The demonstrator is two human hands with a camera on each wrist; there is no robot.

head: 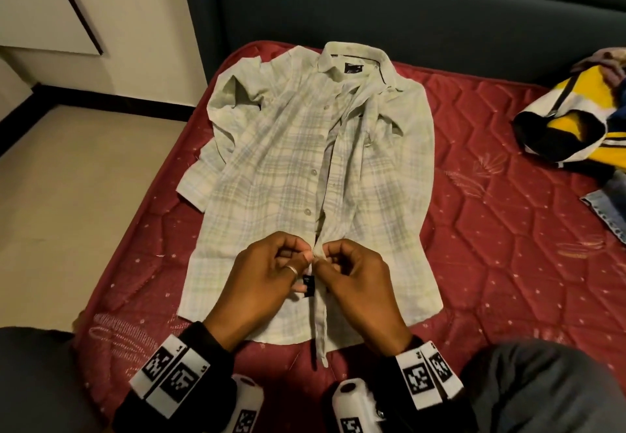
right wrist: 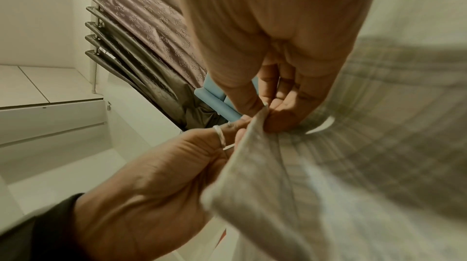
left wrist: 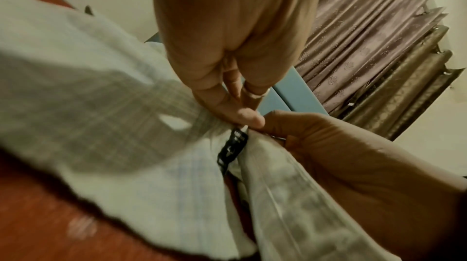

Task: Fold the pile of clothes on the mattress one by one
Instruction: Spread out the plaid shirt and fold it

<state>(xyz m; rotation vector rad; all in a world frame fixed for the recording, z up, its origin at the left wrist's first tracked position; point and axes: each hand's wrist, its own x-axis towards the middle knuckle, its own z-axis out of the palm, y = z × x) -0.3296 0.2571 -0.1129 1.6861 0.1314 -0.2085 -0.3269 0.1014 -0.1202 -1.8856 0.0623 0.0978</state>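
A pale plaid button-up shirt point(head: 271, 168) lies face up on the red quilted mattress point(head: 508, 229), collar at the far end, sleeves bunched beside it. My left hand point(head: 264, 273) and right hand point(head: 352, 273) meet over the lower front placket, each pinching a front edge of the shirt point(left wrist: 126, 95) beside a small black label point(head: 309, 285). In the left wrist view the left fingertips point(left wrist: 248, 118) press the fabric just above the black label point(left wrist: 231, 151). In the right wrist view the right fingers point(right wrist: 278, 113) pinch the shirt's edge point(right wrist: 257, 145), and the left hand wears a ring point(right wrist: 219, 135).
A pile of other clothes point(head: 569, 128), yellow, white and black with denim below, lies at the mattress's right side. A dark headboard point(head: 372, 9) stands behind. The tiled floor point(head: 67, 195) drops off at the left edge. My knees flank the near edge.
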